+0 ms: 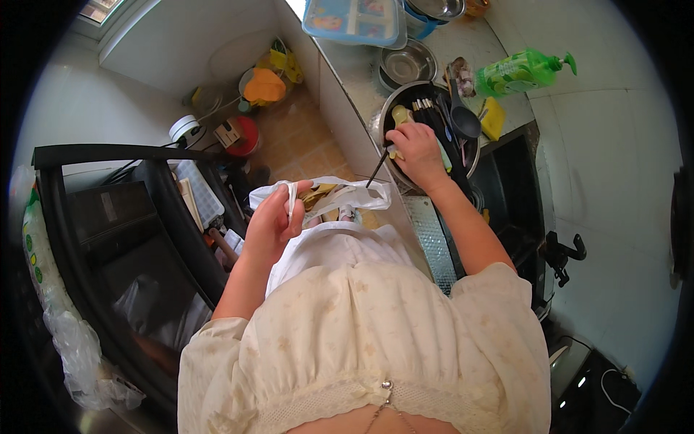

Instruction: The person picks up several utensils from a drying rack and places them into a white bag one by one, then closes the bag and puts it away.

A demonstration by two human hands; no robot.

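My left hand [276, 214] grips a handle of a white plastic bag [374, 196], the loop drawn around its fingers. The bag's mouth hangs open in front of my lap, with yellowish-brown scraps [321, 196] showing inside. Over the left side of a round metal basin [386, 116], my right hand [418, 152] pinches something with its fingertips. A thin dark stick [378, 168] slants from those fingers towards the bag. Pale yellow pieces [397, 154] show under the fingers; their kind is unclear. Black-handled utensils and a dark ladle [465, 120] lie in the basin.
Right of the basin is a black sink [512, 184]. On the counter are a green pump bottle [518, 73], a yellow sponge [492, 119], a steel bowl [409, 64] and a blue-lidded container [352, 21]. A black rack [124, 152] stands at my left.
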